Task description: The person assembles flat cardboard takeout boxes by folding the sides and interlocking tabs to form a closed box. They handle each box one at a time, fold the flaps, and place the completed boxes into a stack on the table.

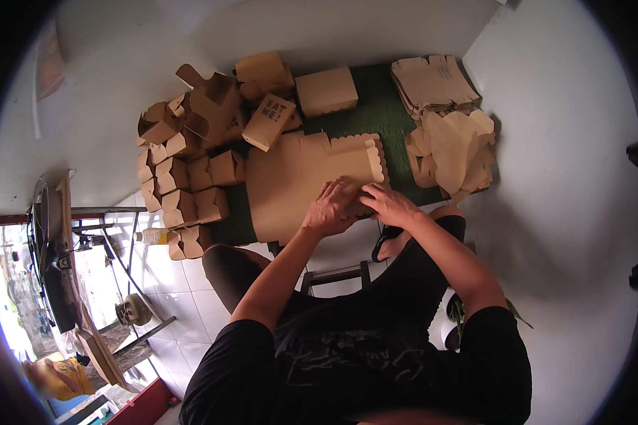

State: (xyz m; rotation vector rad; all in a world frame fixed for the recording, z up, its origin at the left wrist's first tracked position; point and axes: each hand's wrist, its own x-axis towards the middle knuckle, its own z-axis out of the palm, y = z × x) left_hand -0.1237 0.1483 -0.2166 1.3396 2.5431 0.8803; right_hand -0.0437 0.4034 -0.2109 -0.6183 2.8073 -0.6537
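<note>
Nearest the camera, the person's black shirt (361, 354) fills the lower frame, and both bare forearms reach forward from it. The left hand (329, 209) rests palm down with its fingers spread on the near edge of a flat brown cardboard blank (298, 177), pressing it against the green mat (383, 106). The right hand (388, 205) lies just beside it, fingers curled over the same edge; whether it pinches the card or only presses it cannot be told. The blank's scalloped flaps (372, 152) point to the right. Left of it sits a cluster of folded brown boxes (184, 177). Farther off lie a closed box (326, 91) and, to the right, a stack of unfolded blanks (446, 120).
</note>
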